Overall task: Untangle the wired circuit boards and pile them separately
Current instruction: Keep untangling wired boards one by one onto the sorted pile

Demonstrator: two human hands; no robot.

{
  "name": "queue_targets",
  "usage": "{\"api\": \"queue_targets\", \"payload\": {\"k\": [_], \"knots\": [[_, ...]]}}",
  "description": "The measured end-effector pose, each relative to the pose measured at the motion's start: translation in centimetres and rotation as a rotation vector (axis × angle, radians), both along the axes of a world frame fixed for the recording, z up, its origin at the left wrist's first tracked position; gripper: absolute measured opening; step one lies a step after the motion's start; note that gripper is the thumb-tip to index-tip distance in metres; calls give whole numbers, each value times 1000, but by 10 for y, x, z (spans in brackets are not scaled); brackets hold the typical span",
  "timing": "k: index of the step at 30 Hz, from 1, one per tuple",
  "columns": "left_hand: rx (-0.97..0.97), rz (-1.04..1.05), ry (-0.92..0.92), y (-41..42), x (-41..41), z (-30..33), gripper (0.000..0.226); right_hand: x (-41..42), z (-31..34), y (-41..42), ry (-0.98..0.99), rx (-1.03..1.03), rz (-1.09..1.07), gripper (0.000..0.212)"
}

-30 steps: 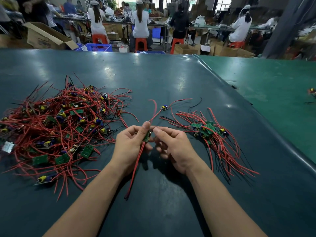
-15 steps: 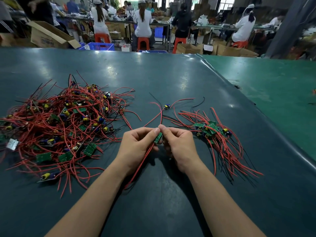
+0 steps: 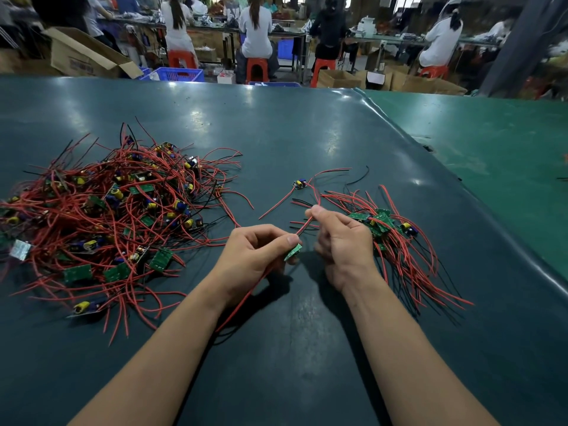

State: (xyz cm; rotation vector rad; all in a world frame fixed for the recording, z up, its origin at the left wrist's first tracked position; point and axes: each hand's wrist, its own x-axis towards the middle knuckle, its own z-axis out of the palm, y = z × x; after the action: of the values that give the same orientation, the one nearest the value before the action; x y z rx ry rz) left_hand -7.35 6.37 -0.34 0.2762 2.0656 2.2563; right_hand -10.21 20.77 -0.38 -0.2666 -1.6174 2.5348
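Observation:
A big tangled heap of small green circuit boards with red and black wires point(image 3: 116, 210) covers the left of the dark table. On the right lies a smaller, tidier pile of boards point(image 3: 381, 224) with wires fanned toward me. My left hand point(image 3: 255, 256) pinches one small green board point(image 3: 293, 252) at the table's middle; red wires from it trail down under my wrist. My right hand point(image 3: 341, 238) pinches a red wire point(image 3: 307, 224) rising from that board. One loose board point(image 3: 300, 183) with red and black leads lies just beyond my hands.
The dark mat point(image 3: 276, 133) ends at a raised seam on the right, beside a lighter green table surface point(image 3: 491, 142). A cardboard box point(image 3: 83, 56) stands past the far left edge. Several people sit on red stools at benches behind.
My hands have drawn apart: the right hand slid up along the red wire away from the board, which stays pinched in my left hand. The view shifted slightly.

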Motion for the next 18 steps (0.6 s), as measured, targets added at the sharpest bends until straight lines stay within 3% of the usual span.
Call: {"api": "queue_targets", "payload": {"k": [5,9,12,18], "knots": [[80,-115,-88,-3,0,1,10,-9,-1,9,49,-114,-200,18],[210,-207,-172,-3,2,2,19,-11,-5,9,168,175,-349,16],[206,-235,-196,-4,5,4,20,-10,-5,10,227,271,-363,17],[261,-219,-259,-6,4,6,22,-3,-6,13,456,729,-543,15]]}}
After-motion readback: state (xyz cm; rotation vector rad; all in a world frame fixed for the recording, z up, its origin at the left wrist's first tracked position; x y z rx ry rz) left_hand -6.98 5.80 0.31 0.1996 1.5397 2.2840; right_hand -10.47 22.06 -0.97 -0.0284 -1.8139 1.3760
